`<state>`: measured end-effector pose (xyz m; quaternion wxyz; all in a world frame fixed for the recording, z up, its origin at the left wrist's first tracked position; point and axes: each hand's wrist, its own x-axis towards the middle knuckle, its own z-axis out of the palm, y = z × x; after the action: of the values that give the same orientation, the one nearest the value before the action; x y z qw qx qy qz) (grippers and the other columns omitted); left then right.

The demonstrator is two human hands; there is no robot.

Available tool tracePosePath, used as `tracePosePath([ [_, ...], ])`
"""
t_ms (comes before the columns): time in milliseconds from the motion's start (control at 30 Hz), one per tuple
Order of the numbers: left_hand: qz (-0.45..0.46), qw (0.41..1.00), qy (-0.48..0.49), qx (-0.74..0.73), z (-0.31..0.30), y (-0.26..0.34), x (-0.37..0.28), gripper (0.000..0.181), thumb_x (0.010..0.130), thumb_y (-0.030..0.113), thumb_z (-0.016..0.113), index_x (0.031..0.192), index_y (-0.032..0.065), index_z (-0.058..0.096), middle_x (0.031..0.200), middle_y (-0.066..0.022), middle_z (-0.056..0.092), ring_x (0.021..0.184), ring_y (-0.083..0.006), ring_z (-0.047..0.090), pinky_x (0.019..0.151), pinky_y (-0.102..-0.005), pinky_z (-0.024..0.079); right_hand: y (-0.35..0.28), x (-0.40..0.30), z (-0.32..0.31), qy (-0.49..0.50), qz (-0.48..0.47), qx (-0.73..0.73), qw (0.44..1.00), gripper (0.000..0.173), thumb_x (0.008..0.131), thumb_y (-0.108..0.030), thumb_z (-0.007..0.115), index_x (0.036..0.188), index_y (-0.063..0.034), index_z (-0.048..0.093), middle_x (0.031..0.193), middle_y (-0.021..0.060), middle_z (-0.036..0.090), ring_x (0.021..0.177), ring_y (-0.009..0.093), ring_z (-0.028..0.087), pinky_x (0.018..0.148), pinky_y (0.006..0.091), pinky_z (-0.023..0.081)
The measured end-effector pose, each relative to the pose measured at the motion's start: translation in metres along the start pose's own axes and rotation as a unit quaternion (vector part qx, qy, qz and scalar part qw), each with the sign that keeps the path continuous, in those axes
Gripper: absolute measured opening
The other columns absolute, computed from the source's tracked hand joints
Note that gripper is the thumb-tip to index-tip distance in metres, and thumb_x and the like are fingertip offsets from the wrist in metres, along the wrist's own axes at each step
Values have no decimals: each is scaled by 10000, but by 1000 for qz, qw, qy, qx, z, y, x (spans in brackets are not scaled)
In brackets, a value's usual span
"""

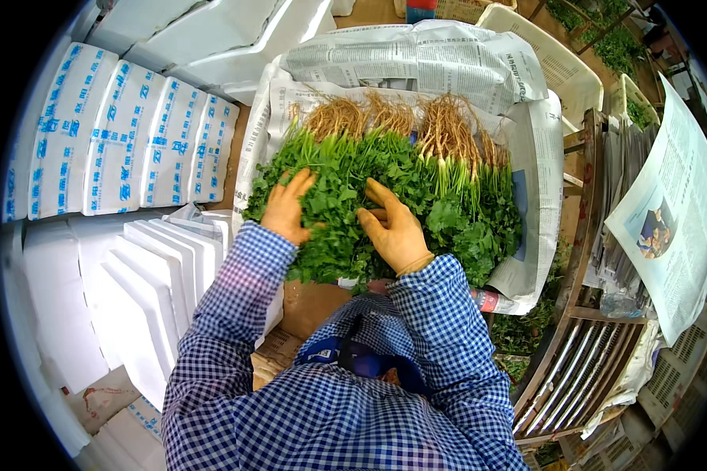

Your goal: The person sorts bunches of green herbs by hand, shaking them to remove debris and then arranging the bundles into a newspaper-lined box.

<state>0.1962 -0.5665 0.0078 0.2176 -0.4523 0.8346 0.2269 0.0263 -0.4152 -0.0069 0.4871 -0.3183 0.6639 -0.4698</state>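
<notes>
Bundles of leafy green herbs [342, 224], like coriander, lie in a box lined with newspaper [542, 147]. Their brown roots [448, 126] point to the far side, and the leaves spread towards me. My left hand [288, 206], in a yellowish rubber glove, rests on the leaves at the left with its fingers spread. Gloved the same way, my right hand [395, 224] is over the middle of the leaves, fingers partly bent and thumb apart. Neither hand visibly grips a bundle. Most of the box's walls are hidden under the paper.
White foam boxes with blue printing [129, 135] are stacked at the left, near upright foam lids [159, 265]. On the right, a wooden rack [577, 235] holds stacked newspapers [621, 159] and a jutting sheet [677, 206]. A cream plastic crate [557, 59] stands behind.
</notes>
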Motion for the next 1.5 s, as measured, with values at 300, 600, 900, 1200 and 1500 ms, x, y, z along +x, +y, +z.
tracePosePath([
  [300, 64, 986, -30, 148, -2, 1, 4, 1056, 801, 481, 789, 1586, 144, 169, 1641, -83, 131, 1490, -399, 143, 1231, -535, 180, -10, -10, 4, -2, -24, 7, 1000, 546, 961, -223, 620, 1462, -77, 458, 1322, 198, 615, 1052, 296, 685, 882, 356, 558],
  [600, 126, 960, -80, -238, 16, -65, 30, 915, 841, 173, 753, 1576, 137, 208, 1647, -135, 159, 1506, -362, 156, 1245, -531, 120, 34, -9, -45, 79, -13, -3, 997, 461, 937, -207, 653, 1353, -31, 557, 1076, 106, 736, 861, 189, 715, 780, 316, 573],
  [900, -112, 689, -156, -699, 0, -37, 23, 522, 1056, 261, 493, 1549, 243, 320, 1582, -20, 343, 1372, -197, 454, 1077, -379, 497, -69, 37, -4, 88, -193, 70, 975, 360, 964, -121, 612, 1317, -53, 602, 1052, 117, 741, 840, 145, 707, 728, 258, 572],
  [1200, -197, 598, -169, -758, -2, -41, 31, 429, 1045, 221, 509, 1468, 164, 475, 1426, -74, 555, 1232, -203, 597, 1026, -362, 535, 10, 81, -20, 47, -38, 18, 998, 411, 899, -17, 668, 1305, -63, 625, 985, 41, 659, 841, 126, 604, 791, 275, 543],
  [1500, -128, 513, -205, -824, 22, -71, 41, 439, 1047, 212, 495, 1480, 153, 447, 1452, -71, 526, 1237, -196, 593, 1033, -363, 533, -19, 73, -24, -26, -46, -205, 977, 489, 864, -142, 724, 1340, -128, 611, 1110, 115, 666, 926, 207, 661, 838, 342, 560],
])
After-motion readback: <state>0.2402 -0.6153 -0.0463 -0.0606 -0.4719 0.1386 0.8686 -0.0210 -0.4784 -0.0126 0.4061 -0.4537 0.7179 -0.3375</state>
